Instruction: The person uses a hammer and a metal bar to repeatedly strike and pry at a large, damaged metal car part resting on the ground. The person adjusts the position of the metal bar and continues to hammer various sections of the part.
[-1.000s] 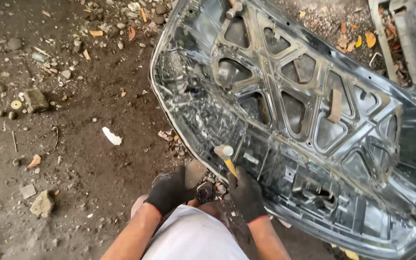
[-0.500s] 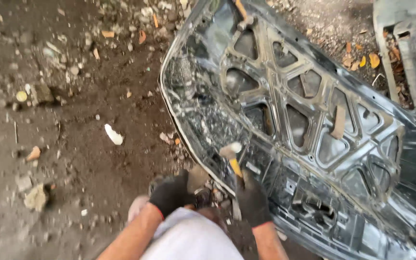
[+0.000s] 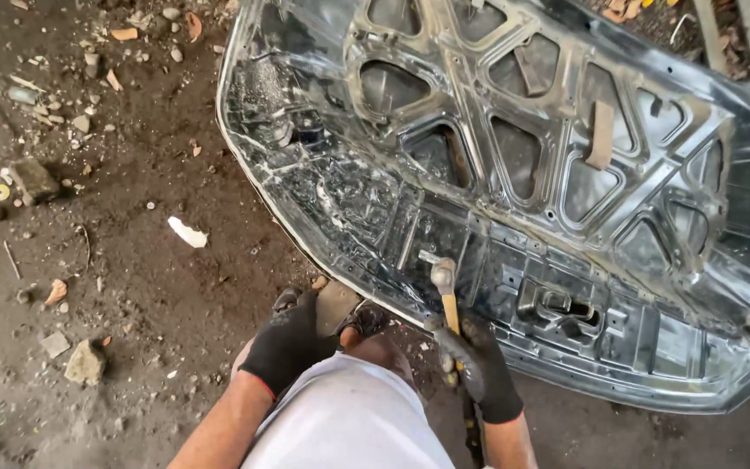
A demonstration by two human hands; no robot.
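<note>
Pointing head-up away from the person, hammer (image 3: 444,291) ran near-vertical, long axis along its yellow handle, clamped in the gloved right hand (image 3: 479,369); head rested over car hood panel (image 3: 566,174). Left hand (image 3: 288,343), well apart, cupped the knee.

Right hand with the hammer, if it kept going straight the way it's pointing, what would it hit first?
The right hand points the hammer up-frame at the car hood panel. Its head appears to be at the panel's inner frame near the lower edge, so that metal likely comes first; depth is unclear.
</note>
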